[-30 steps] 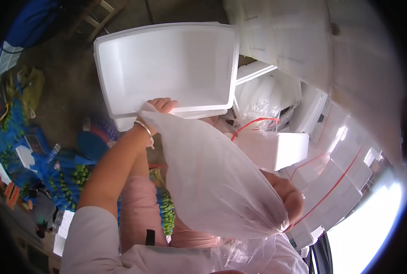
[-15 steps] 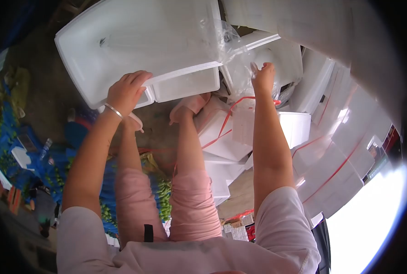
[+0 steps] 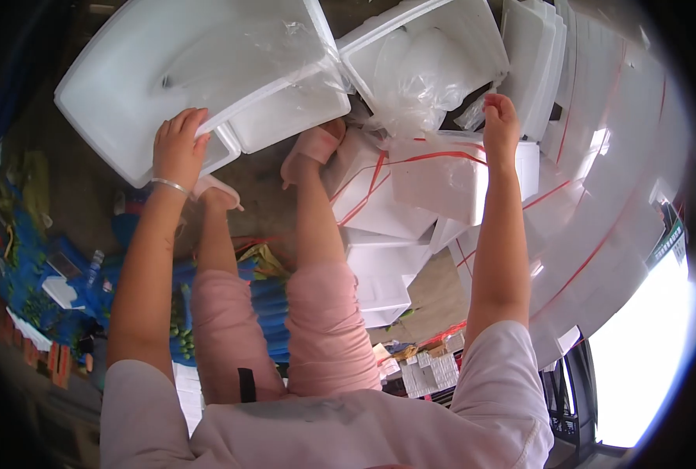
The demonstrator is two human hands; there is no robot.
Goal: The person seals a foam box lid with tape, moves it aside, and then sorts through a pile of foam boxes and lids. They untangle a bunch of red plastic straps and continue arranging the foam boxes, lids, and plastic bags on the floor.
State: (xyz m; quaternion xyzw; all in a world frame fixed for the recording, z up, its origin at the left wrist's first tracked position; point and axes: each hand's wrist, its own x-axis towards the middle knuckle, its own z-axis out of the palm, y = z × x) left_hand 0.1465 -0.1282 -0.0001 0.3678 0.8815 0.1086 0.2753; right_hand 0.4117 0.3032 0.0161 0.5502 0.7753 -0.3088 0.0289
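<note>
My left hand [image 3: 180,146] grips the near rim of a large white foam box [image 3: 102,78], fingers over the edge. Thin clear plastic [image 3: 285,51] lies inside this box at its right side. My right hand [image 3: 503,127] is closed, thumb against the fingers, at the near right corner of a second white foam box [image 3: 356,59]. A clear plastic bag [image 3: 422,78] fills much of that second box and spills over its near edge. Some of the plastic reaches my right fingertips.
A smaller white foam box [image 3: 285,121] lies below the large one. Foam boxes tied with red strap [image 3: 442,155] stand by my right forearm. More white boxes [image 3: 598,203] are stacked at the right. Blue sheeting with green produce [image 3: 74,297] spreads at the left.
My right hand has moved right, away from the middle of the second box. The view has shifted, and the plastic between the two boxes now lies more inside the second box.
</note>
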